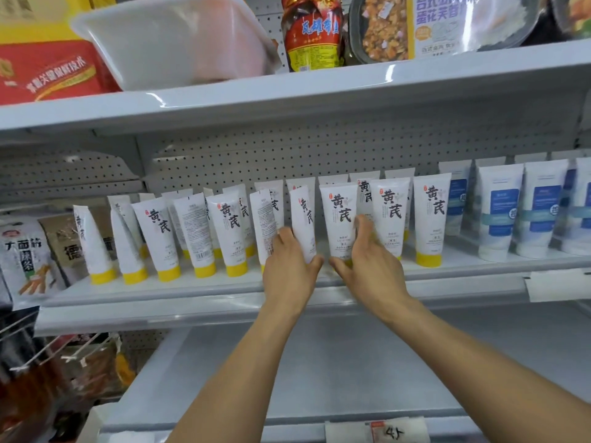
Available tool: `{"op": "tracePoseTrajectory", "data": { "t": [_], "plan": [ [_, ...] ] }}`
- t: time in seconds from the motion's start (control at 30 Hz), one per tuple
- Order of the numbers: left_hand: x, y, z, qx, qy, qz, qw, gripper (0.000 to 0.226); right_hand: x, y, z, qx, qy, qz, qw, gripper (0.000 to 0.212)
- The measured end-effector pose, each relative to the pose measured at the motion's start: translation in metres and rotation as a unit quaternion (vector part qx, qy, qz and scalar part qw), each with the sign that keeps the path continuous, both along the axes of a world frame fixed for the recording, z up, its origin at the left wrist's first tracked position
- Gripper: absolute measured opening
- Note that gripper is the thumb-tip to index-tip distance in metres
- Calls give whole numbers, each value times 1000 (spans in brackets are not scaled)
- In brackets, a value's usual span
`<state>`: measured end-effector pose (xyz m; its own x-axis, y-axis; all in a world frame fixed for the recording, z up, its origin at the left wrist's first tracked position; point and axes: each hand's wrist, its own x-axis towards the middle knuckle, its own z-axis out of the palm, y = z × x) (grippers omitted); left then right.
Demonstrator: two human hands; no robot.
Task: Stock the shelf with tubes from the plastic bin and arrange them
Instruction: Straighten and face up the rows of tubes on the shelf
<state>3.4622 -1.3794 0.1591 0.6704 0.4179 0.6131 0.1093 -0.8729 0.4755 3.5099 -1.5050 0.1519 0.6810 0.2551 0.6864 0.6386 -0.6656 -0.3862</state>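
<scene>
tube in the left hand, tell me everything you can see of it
The tube is white, soft-looking plastic with black characters, flat crimped end up. It is upright in the front row on the middle shelf, turned partly sideways so its print shows only in part. The left hand grips its lower part, hiding the cap. The right hand holds the next tube.

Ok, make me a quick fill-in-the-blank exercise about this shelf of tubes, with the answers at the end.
1. The tubes with black characters stand on caps coloured ____.
2. The white plastic bin sits on the shelf ____ them.
3. The tubes at the right end carry labels coloured ____.
4. The left hand and the right hand each grip one ____.
Missing words: yellow; above; blue; tube.
</scene>
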Motion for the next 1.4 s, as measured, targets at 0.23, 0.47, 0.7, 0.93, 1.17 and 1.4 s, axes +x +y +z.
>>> {"op": "tracePoseTrajectory", "data": {
  "t": [0.23, 0.47, 0.7, 0.93, 1.17, 1.4],
  "plan": [
    [3, 3, -2, -40, -9, -81, 996, 58, 3, 8, 0, 16, 14, -28, 999, 65],
    [2, 4, -4, -39, -9, -85, 996, 63, 2, 8, -1, 32, 26, -24, 999, 61],
    [1, 4, -5, -16, -1, -63, 998, 59, 0, 9, -2, 43, 22, -38, 998, 59],
    [2, 5, -3, -20, 3, -61, 998, 58, 0, 8, -3, 44, 17, -34, 998, 58],
    [1, 7, -5, -28, 0, -68, 997, 60, -2, 10, -2, 37, 21, -42, 998, 58],
    [-10, 15, -4, -26, 19, -90, 995, 70, -7, 13, -7, 44, 21, -39, 998, 61]
  ]
}}
